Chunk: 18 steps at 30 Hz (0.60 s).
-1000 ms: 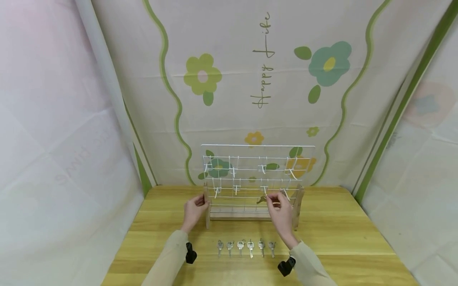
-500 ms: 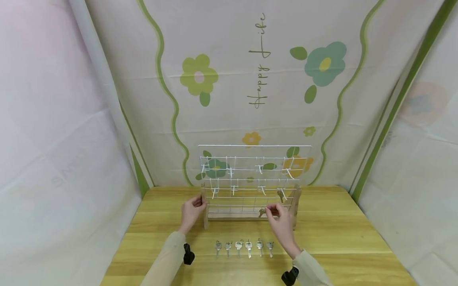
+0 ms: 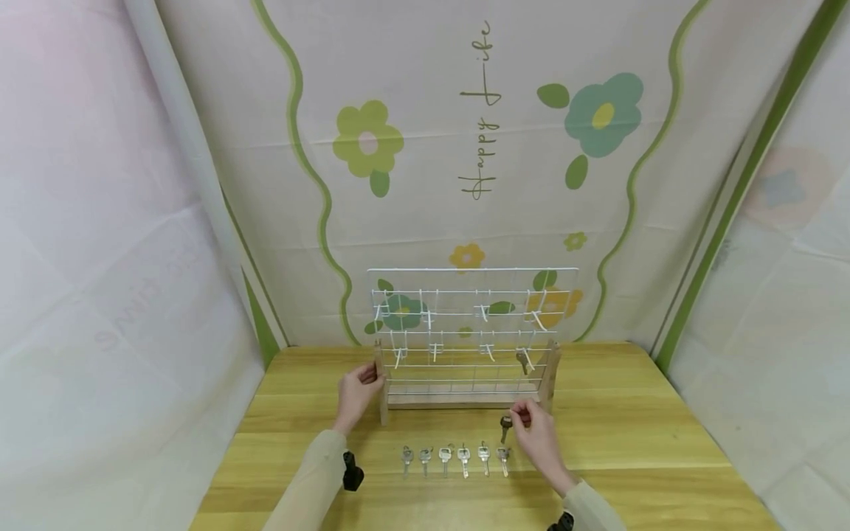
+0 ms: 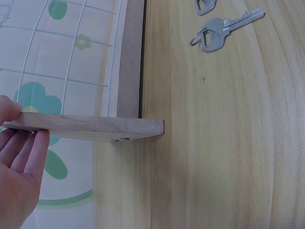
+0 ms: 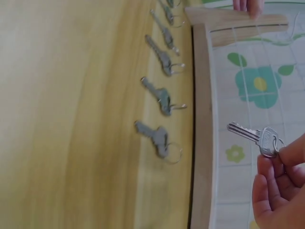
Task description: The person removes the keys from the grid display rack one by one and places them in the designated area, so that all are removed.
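Note:
My right hand [image 3: 538, 439] pinches a key [image 3: 506, 426] by its ring, held above the table in front of the rack's right end. In the right wrist view, the metal key [image 5: 268, 139] sticks out from the fingertips. A white wire rack [image 3: 473, 270] on wooden feet carries two rows of hooks, and another key [image 3: 522, 361] hangs at its lower right hook. My left hand [image 3: 355, 394] grips the rack's left wooden post [image 3: 383, 402] between thumb and fingers. The left wrist view shows this post [image 4: 95, 124] close up.
Several keys with rings lie in a row [image 3: 464, 456] on the wooden table [image 3: 319, 413], in front of the rack's wooden crossbar [image 3: 438, 400]. Fabric walls with printed flowers [image 3: 368, 140] stand behind and on both sides.
My right hand has moved down from the rack's hooks toward the row of keys, carrying its key, which now hangs blade down. The left hand stays on the post.

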Tool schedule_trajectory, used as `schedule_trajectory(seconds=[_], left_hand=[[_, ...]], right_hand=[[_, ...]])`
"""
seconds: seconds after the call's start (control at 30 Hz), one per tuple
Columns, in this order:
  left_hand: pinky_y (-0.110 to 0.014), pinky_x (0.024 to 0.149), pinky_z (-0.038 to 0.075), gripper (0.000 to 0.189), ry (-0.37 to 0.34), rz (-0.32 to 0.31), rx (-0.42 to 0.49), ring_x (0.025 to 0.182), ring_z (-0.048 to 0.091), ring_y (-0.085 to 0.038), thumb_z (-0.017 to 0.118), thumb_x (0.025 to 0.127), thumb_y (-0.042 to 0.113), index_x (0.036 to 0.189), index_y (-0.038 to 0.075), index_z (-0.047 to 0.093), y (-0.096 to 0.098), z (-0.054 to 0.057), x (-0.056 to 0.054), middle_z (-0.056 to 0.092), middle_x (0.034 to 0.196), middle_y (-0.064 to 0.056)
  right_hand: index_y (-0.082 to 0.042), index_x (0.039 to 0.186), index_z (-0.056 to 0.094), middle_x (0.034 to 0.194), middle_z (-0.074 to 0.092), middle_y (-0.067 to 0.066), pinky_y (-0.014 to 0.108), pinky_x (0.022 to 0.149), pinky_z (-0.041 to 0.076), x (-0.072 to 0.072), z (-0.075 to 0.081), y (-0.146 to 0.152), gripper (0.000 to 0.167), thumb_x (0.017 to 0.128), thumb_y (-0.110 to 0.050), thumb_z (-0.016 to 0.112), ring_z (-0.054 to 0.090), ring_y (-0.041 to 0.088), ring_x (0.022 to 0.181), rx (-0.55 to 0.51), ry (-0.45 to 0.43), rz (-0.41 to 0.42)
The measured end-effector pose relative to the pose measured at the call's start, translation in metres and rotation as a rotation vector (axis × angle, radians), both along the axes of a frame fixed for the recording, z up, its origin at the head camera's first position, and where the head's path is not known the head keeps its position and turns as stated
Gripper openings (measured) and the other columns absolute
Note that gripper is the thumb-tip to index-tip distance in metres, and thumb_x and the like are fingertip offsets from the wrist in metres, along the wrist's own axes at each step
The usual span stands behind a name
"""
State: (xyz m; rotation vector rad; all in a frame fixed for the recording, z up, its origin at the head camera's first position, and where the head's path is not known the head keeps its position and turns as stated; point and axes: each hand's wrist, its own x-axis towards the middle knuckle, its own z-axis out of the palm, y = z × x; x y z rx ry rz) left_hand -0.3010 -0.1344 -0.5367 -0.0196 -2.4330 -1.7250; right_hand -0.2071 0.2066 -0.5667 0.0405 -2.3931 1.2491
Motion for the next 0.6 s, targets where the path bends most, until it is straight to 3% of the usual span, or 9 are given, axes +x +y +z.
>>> schedule_trajectory(seconds=[0.4,0.6], left_hand=[[-0.037,0.092,0.061,0.039,0.004,0.001,0.001,0.111,0.068,-0.038,0.071,0.087,0.002,0.124,-0.009,0.063,0.001,-0.001,-0.002,0.068,0.122,-0.027],[-0.037,0.092,0.061,0.038,0.014,0.005,0.009,0.111,0.068,-0.037,0.070,0.088,0.000,0.124,-0.009,0.064,0.000,-0.001,-0.001,0.068,0.122,-0.026]], right_hand=[[0.000,0.087,0.064,0.079,0.069,0.007,0.015,0.056,0.053,0.006,-0.021,0.024,0.005,0.085,0.003,0.068,0.057,0.001,0.066,0.058,-0.179,0.005],[-0.001,0.086,0.064,0.078,0.068,0.006,0.014,0.055,0.050,0.005,-0.028,0.030,0.007,0.085,0.005,0.067,0.056,0.002,0.065,0.106,-0.215,0.026]])
